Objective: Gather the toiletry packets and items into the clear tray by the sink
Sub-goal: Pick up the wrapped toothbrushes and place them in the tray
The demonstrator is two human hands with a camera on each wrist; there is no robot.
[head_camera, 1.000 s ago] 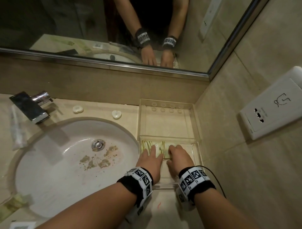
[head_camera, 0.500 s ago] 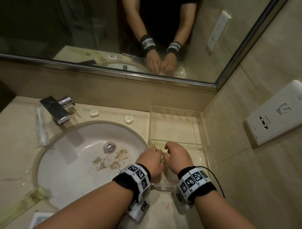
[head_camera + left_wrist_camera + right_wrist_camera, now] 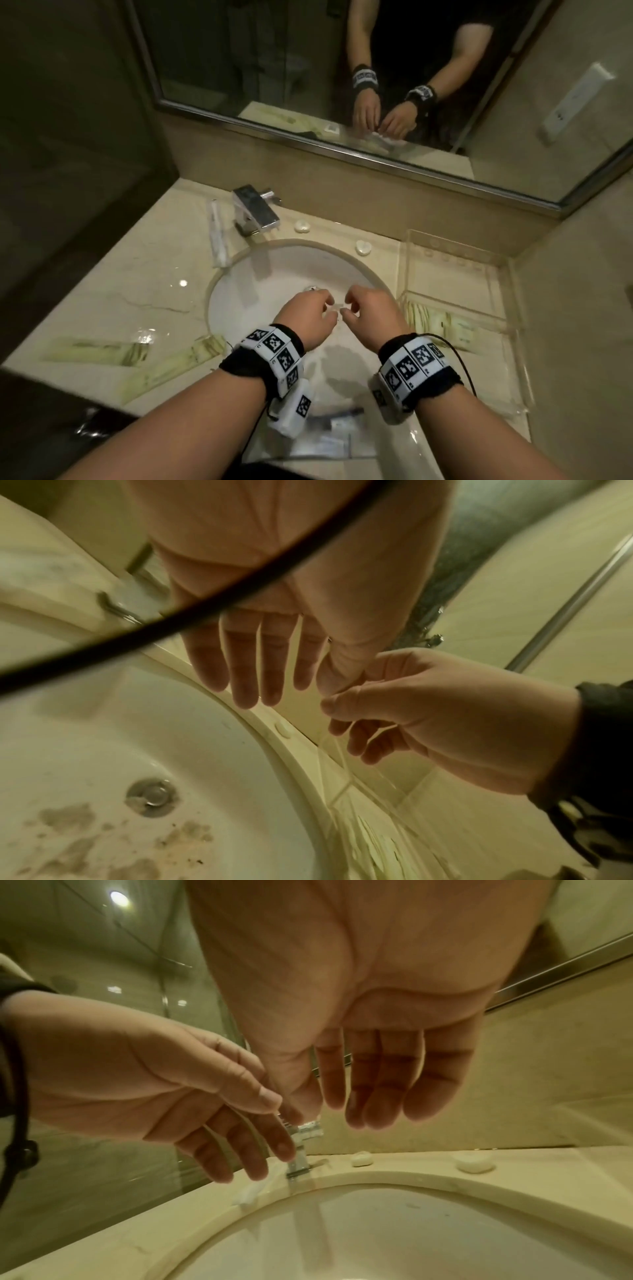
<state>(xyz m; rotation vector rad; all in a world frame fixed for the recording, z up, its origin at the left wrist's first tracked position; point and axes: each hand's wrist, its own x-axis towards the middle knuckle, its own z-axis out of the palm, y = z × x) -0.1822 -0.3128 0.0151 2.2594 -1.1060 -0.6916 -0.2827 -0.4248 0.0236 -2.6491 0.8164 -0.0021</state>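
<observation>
Your two hands have come out of the clear tray [image 3: 455, 246] and now hang over the sink [image 3: 260, 274]. Your left hand [image 3: 305, 317] and your right hand [image 3: 371, 317] are close together, almost touching at the thumbs. Something small and see-through sits between your thumbs and first fingers, but it is too blurry to tell what it is, or if you are really pinching it. Your other fingers [image 3: 240, 669] hang down long and loose.

The tray stands on the counter [image 3: 137, 274] just right of the sink, against the wall. A few pale packets [image 3: 445, 323] lie in its near part. More packets wait outside it: a white packet [image 3: 217, 233] lies beside the tap [image 3: 255, 210], and long green packets [image 3: 99, 349] lie on the counter left of the sink. Two small white round soaps [image 3: 363, 247] sit behind the sink rim.
</observation>
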